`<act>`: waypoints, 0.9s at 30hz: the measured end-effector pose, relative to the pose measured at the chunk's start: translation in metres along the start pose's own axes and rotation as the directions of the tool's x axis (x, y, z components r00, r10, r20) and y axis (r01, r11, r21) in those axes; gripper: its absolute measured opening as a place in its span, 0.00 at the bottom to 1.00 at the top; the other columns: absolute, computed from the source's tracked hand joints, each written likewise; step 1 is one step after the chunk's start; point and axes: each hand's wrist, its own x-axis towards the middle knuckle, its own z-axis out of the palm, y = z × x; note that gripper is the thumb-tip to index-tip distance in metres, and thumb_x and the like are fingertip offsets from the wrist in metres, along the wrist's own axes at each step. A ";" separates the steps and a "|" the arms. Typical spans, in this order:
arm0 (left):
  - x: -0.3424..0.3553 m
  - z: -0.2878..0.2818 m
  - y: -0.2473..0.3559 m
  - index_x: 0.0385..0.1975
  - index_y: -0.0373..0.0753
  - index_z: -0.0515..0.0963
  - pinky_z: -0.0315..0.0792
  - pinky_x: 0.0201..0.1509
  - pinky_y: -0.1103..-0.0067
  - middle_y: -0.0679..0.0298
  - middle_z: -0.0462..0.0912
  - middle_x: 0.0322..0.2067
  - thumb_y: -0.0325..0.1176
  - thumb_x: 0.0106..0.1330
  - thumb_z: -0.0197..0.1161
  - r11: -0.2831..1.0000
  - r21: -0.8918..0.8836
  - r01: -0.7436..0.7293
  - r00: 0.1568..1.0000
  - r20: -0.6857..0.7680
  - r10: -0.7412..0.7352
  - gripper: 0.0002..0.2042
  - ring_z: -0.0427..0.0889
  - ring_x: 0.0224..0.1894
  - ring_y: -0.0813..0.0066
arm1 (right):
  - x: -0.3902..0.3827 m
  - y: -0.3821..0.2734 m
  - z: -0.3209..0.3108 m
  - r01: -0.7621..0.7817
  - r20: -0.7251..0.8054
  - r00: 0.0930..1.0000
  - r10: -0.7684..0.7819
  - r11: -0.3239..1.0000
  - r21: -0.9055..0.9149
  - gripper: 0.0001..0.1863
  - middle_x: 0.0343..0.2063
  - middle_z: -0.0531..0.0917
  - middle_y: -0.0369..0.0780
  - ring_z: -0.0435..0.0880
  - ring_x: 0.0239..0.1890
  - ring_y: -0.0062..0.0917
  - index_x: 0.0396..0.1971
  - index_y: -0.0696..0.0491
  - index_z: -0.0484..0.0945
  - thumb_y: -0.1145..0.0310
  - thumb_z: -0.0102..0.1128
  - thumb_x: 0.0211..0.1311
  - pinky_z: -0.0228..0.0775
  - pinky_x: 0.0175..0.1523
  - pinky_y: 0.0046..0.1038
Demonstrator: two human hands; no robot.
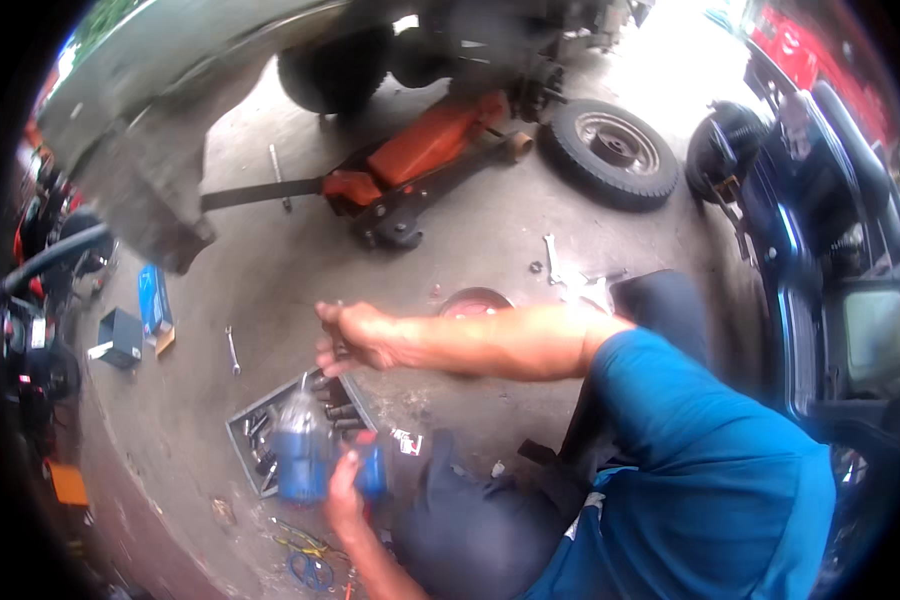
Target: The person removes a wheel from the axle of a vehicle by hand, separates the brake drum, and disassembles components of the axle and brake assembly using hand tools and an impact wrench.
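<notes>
My right arm reaches across to the left, with my right hand (pixel 358 338) above a grey tray (pixel 238 440) of sockets. Its fingers are loosely curled and apart, with nothing visible in them. My left hand (pixel 344 492), thumb up, is closed at the side of a clear bottle with a blue lower part (pixel 300 455); most of its fingers are hidden. The bottle's narrow tip points up below my right hand. A blue item with a red top (pixel 372 468) shows just right of my left thumb. Motion blurs both hands and the bottle.
An orange floor jack (pixel 415 145) stands ahead under a vehicle. A wheel (pixel 615 150) lies to its right. Spanners (pixel 233 350), a blue box (pixel 153 300), a dark open box (pixel 120 338), a round reddish dish (pixel 476 300) and pliers (pixel 305 542) are on the floor.
</notes>
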 end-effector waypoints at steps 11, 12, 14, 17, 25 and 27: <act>0.045 0.182 0.106 0.32 0.34 0.76 0.71 0.37 0.77 0.63 0.80 0.30 0.23 0.53 0.60 0.859 0.200 -0.471 0.827 0.440 0.351 0.07 0.79 0.33 0.73 | -0.124 -0.121 -0.079 0.279 -0.170 0.945 -0.280 0.960 -0.026 0.24 0.35 0.74 0.43 0.75 0.33 0.29 0.50 0.60 0.63 0.54 0.44 0.66 0.71 0.44 0.38; 0.047 0.190 0.112 0.32 0.34 0.76 0.72 0.36 0.76 0.63 0.80 0.28 0.24 0.54 0.60 0.756 0.269 -0.597 0.749 0.523 0.406 0.07 0.79 0.31 0.73 | -0.131 -0.126 -0.091 0.274 -0.189 0.943 -0.275 0.961 -0.031 0.24 0.35 0.74 0.43 0.75 0.33 0.29 0.49 0.60 0.64 0.54 0.44 0.66 0.71 0.44 0.38; 0.054 0.211 0.134 0.38 0.34 0.74 0.72 0.35 0.77 0.59 0.81 0.28 0.25 0.52 0.63 0.299 0.320 -0.899 0.429 0.784 0.448 0.13 0.79 0.28 0.73 | -0.137 -0.131 -0.118 0.234 -0.244 0.943 -0.226 0.972 0.008 0.22 0.35 0.73 0.43 0.75 0.33 0.29 0.48 0.61 0.63 0.56 0.45 0.66 0.71 0.40 0.37; 0.045 0.267 0.145 0.40 0.33 0.73 0.73 0.33 0.74 0.55 0.80 0.27 0.27 0.48 0.66 0.322 0.491 -0.809 0.585 0.726 0.363 0.18 0.80 0.26 0.64 | -0.136 -0.133 -0.172 0.169 -0.288 0.950 -0.121 0.975 0.145 0.22 0.35 0.72 0.44 0.75 0.33 0.30 0.51 0.58 0.61 0.57 0.45 0.65 0.72 0.36 0.39; 0.072 0.359 0.122 0.43 0.30 0.71 0.75 0.32 0.70 0.51 0.79 0.29 0.28 0.41 0.69 0.147 0.441 -0.885 0.464 0.821 0.332 0.25 0.81 0.30 0.56 | -0.134 -0.174 -0.253 0.254 -0.268 0.957 -0.109 0.762 0.596 0.21 0.32 0.70 0.44 0.78 0.31 0.35 0.46 0.57 0.60 0.55 0.45 0.66 0.77 0.34 0.40; 0.075 0.381 0.115 0.39 0.33 0.75 0.75 0.32 0.73 0.55 0.80 0.29 0.26 0.46 0.66 0.301 0.417 -0.858 0.504 0.799 0.329 0.17 0.82 0.30 0.61 | -0.132 -0.191 -0.270 0.297 -0.298 0.947 -0.121 0.684 0.666 0.18 0.29 0.70 0.42 0.78 0.30 0.33 0.39 0.56 0.63 0.53 0.44 0.66 0.78 0.34 0.37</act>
